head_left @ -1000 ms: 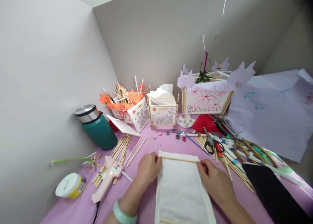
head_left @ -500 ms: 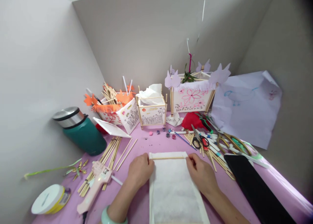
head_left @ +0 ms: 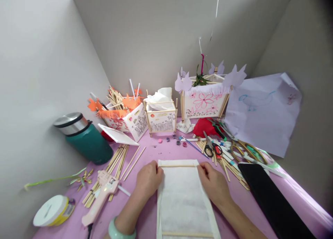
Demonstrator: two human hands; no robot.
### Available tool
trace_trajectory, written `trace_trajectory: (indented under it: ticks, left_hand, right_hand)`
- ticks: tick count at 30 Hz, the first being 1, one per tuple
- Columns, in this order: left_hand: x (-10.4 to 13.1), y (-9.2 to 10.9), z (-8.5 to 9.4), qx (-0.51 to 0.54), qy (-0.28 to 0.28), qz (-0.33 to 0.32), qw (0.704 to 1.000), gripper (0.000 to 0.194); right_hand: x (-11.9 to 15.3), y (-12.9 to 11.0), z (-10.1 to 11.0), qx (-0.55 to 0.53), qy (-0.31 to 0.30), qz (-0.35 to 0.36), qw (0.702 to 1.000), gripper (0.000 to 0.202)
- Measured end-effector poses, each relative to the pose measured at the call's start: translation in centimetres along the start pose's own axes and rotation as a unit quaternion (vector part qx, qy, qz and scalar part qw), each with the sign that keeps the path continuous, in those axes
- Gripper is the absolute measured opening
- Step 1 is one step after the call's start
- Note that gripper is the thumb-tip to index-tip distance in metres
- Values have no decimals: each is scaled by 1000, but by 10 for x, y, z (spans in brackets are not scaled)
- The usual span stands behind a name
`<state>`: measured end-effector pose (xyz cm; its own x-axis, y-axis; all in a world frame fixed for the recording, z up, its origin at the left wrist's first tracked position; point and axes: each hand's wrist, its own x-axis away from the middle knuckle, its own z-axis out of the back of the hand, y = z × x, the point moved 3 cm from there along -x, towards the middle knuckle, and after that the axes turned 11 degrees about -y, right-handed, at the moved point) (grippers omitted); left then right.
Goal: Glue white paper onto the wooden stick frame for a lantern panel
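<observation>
A white sheet of paper or thin cloth (head_left: 183,197) lies before me, with a thin wooden stick (head_left: 179,166) across its far end and a second one (head_left: 187,234) near its close end. The long sides show folded-looking borders. My left hand (head_left: 148,178) is closed on the sheet's far left corner, thumb against the edge. On the opposite corner, my right hand (head_left: 212,181) pinches the border near the stick's other end. A pale green bangle (head_left: 121,229) circles my left wrist.
Left stand a pink glue gun (head_left: 101,194), wooden sticks (head_left: 117,162), a teal bottle (head_left: 88,141) and a lidded tub (head_left: 53,211). Decorated boxes (head_left: 161,121) line the back. Scissors (head_left: 212,147), markers (head_left: 226,154) and a black phone-like slab (head_left: 270,197) lie right.
The sheet sits slightly higher in view, and its near stick now shows more fully. Both hands keep their grip at the far corners. The camera view has shifted a little.
</observation>
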<state>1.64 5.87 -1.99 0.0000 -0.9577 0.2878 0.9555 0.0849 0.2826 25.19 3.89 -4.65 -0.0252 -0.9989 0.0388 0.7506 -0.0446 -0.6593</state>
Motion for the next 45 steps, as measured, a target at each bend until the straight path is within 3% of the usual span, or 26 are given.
trace_trajectory:
  ticks: [10,30,45]
  left_hand:
    - [2,5,-1,-18,5,-3,1000,20]
    - [3,5,-1,29,-22,-59,998,23]
    - [3,5,0,36,16,-42,998,21]
  right_hand:
    - [-1,3,-4,64,22,-2,998,25]
    - [1,0,8,-95,123,-34,987,26]
    - [-2,3,2,-29,88,0,996,26]
